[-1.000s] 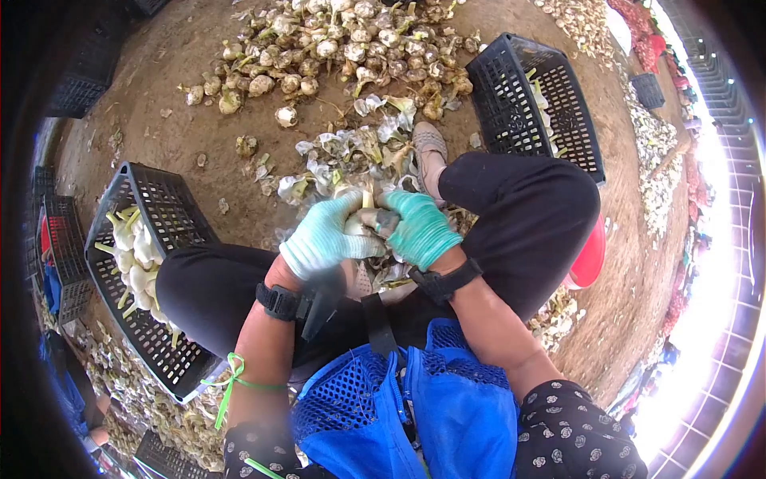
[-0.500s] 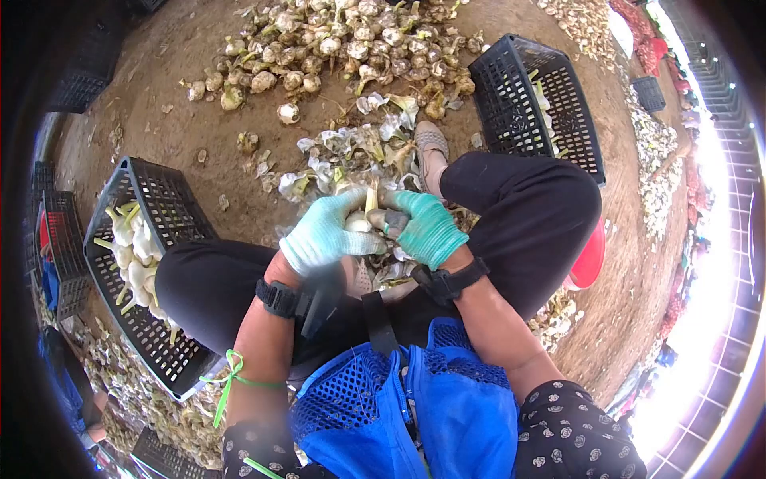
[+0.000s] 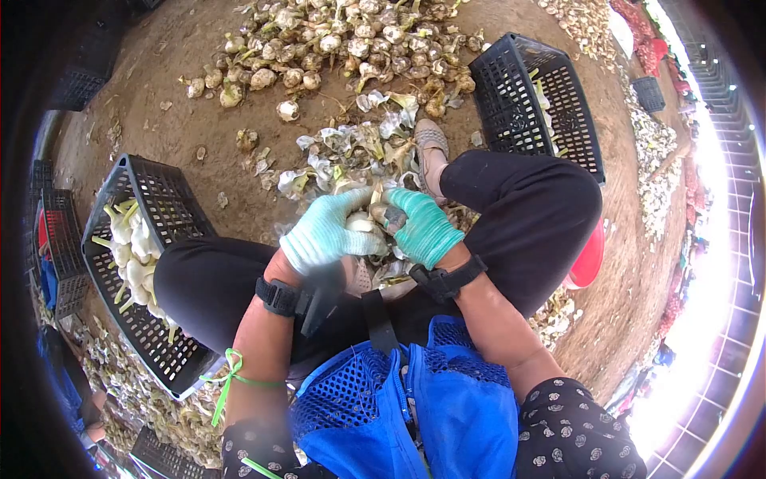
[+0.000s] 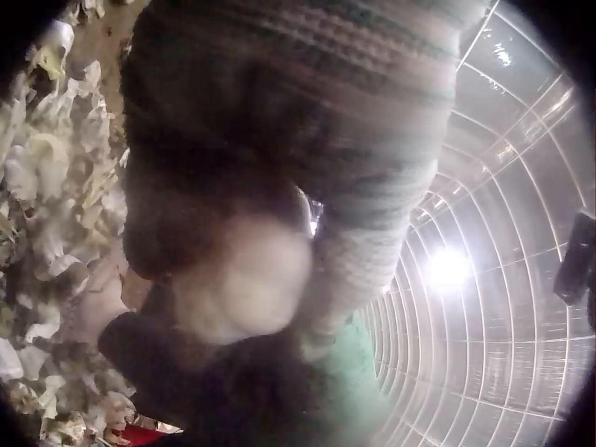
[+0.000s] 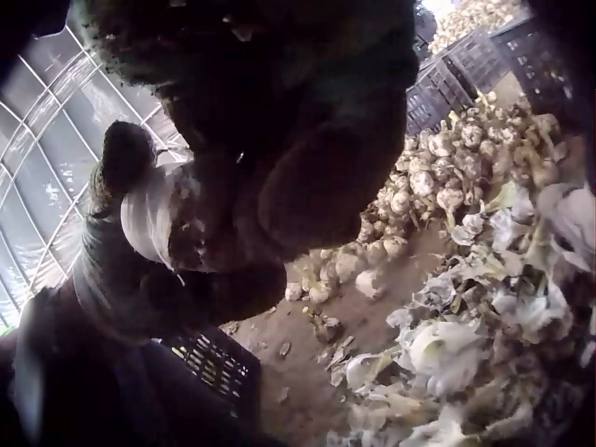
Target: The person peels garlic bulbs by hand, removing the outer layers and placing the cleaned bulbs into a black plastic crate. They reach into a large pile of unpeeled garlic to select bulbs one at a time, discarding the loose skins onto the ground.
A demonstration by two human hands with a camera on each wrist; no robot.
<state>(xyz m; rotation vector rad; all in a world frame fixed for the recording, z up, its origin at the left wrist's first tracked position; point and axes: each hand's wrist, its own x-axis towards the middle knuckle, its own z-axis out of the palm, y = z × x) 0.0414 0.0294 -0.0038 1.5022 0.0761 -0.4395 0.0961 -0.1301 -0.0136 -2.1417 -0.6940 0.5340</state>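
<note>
Between both gloved hands, in front of the lap, is a pale garlic bulb [image 3: 363, 223]. My left hand [image 3: 325, 236], in a whitish-green knit glove, grips the bulb from the left with curled fingers. From the other side my right hand [image 3: 424, 228], in a greener glove with a dark, worn thumb, pinches the bulb near its stem. The bulb shows round and white but blurred in the left wrist view [image 4: 247, 284]. In the right wrist view its white side [image 5: 149, 221] shows between dark, shaded fingers, which hide much of it.
Loose peelings [image 3: 351, 152] lie ahead of the hands, with a heap of dirty garlic bulbs [image 3: 343, 44] beyond. A black crate [image 3: 179, 203] with clean garlic stands at left, another crate [image 3: 511, 104] at right. A red container [image 3: 589, 259] sits by the right knee.
The bulb has turned between the hands. Its stem stood pale and upright half a second ago; now a brownish strip shows there beside the right thumb. Both hands stay almost in place.
</note>
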